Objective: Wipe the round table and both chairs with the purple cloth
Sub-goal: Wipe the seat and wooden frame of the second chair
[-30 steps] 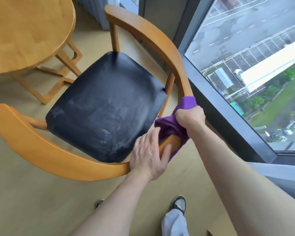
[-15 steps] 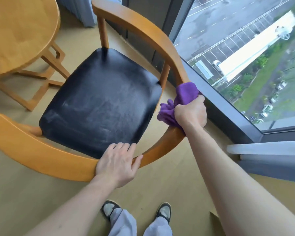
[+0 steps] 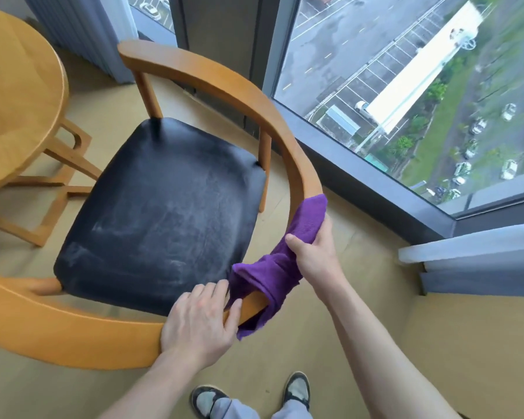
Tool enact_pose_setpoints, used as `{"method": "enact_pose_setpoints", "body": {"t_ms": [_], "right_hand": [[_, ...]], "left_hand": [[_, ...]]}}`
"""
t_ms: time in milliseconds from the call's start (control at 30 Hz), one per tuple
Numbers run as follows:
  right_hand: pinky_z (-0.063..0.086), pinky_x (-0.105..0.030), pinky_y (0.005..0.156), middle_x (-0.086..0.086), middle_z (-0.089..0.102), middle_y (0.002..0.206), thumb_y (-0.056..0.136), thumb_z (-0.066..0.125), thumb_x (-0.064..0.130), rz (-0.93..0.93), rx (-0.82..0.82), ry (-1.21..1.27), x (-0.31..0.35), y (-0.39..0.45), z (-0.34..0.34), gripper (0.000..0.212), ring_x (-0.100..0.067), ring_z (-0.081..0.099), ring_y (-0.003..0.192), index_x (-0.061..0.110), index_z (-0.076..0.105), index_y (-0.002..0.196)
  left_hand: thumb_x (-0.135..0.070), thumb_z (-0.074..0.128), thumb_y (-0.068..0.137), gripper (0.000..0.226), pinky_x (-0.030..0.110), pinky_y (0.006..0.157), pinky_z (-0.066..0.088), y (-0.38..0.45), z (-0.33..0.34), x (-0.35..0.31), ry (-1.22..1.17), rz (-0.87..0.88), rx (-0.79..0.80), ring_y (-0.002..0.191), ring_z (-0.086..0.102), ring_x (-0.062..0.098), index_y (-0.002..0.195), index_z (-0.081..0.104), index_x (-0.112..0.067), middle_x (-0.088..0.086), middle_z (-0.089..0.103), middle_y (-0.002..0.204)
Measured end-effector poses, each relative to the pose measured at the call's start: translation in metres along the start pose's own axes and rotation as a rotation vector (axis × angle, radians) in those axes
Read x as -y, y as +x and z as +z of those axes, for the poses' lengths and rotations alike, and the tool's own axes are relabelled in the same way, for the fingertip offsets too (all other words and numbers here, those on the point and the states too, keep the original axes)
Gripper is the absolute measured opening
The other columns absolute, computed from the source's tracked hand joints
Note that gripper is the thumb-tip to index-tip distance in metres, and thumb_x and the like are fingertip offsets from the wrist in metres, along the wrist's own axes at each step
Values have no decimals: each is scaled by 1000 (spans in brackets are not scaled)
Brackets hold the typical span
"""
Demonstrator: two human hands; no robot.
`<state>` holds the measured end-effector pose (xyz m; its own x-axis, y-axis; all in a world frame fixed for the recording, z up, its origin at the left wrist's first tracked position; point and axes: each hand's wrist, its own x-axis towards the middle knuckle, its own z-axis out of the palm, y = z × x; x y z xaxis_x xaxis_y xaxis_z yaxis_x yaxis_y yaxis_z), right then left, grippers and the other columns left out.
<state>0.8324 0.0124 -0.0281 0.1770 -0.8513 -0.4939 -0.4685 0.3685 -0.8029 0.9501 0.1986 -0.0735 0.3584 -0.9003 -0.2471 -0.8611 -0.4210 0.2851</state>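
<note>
A wooden chair [image 3: 212,77] with a curved backrest rail and a black padded seat [image 3: 164,213] stands in front of me. The purple cloth [image 3: 282,261] is wrapped over the rail on its right side. My right hand [image 3: 313,252] grips the cloth against the rail. My left hand [image 3: 198,322] rests on the rail just left of the cloth, fingers curled over its top edge. The round wooden table [image 3: 15,98] is at the far left, partly out of frame.
A floor-to-ceiling window [image 3: 406,86] runs close behind the chair on the right, with a dark frame at floor level. Grey curtains [image 3: 82,34] hang at the back, and another curtain [image 3: 472,261] at the right. My shoes [image 3: 297,391] are on the beige floor below.
My right hand has slid the cloth back down the rail toward me, spreading it over a longer stretch. My left hand stays on the rail, now touching the cloth.
</note>
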Motion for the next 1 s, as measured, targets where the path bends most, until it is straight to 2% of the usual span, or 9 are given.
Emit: {"method": "enact_pose_setpoints", "body": {"t_ms": [200, 367, 433, 500, 600, 733, 800, 867, 1000], "right_hand": [[56, -49, 91, -12, 64, 109, 92, 69, 9, 60, 258, 311, 41, 78, -22, 44, -29, 62, 90, 23, 60, 133], [56, -33, 53, -10, 63, 80, 92, 67, 35, 290, 251, 548, 36, 79, -12, 26, -23, 64, 55, 13, 65, 107], [59, -33, 58, -9, 73, 82, 93, 64, 52, 333, 297, 702, 10, 53, -9, 41, -24, 72, 64, 13, 77, 92], [61, -35, 73, -13, 76, 104, 93, 58, 62, 324, 292, 740, -12, 20, 2, 54, -26, 75, 84, 15, 79, 108], [49, -46, 108, -10, 67, 133, 93, 62, 45, 134, 92, 649, -30, -9, 23, 55, -28, 65, 120, 19, 57, 141], [34, -40, 120, 4, 45, 155, 85, 62, 33, -140, -78, 272, -28, -8, 28, 83, -12, 47, 139, 24, 27, 159], [39, -20, 111, 12, 42, 154, 85, 65, 30, -189, -71, 211, -18, 12, 17, 85, 8, 48, 130, 25, 24, 160], [50, -8, 82, 13, 57, 136, 93, 63, 19, -161, 8, 330, -2, 43, 5, 71, 15, 63, 98, 22, 33, 157], [56, -27, 64, -5, 69, 91, 101, 53, 22, 72, 139, 600, 19, 77, -8, 39, -18, 63, 71, 9, 58, 138]], "left_hand": [[-47, 35, 98, 55, 39, 70, 58, -3, 3, 6, 16, 19, -32, 85, 70, 21, 128, 63, -10, 0, 72, 104], [-48, 34, 99, 57, 39, 72, 58, -3, 2, 6, 33, 11, -1, 89, 70, 20, 130, 63, -11, 0, 73, 108], [-48, 32, 99, 57, 39, 72, 57, -4, 2, 6, 32, 13, 5, 89, 70, 21, 131, 62, -10, 0, 72, 107], [-48, 32, 99, 57, 39, 71, 57, -4, 1, 6, 35, 10, -2, 87, 70, 21, 129, 63, -10, 1, 72, 106], [-46, 35, 98, 54, 40, 67, 57, -4, 5, 6, 43, 14, -28, 83, 69, 22, 126, 63, -10, 0, 71, 100], [-45, 36, 97, 52, 41, 66, 56, -3, 9, 8, 35, 13, -63, 81, 67, 24, 125, 62, -11, -1, 69, 97], [-45, 36, 97, 50, 41, 65, 55, -2, 11, 8, 22, 21, -88, 83, 67, 23, 126, 59, -12, -1, 69, 98], [-46, 36, 98, 50, 42, 74, 56, 0, 13, 9, 11, 36, -108, 94, 67, 24, 131, 55, -13, 1, 69, 108], [-50, 34, 99, 65, 48, 111, 43, 3, 12, 6, 52, 66, -69, 136, 52, 27, 151, 44, -13, 9, 52, 151]]}}
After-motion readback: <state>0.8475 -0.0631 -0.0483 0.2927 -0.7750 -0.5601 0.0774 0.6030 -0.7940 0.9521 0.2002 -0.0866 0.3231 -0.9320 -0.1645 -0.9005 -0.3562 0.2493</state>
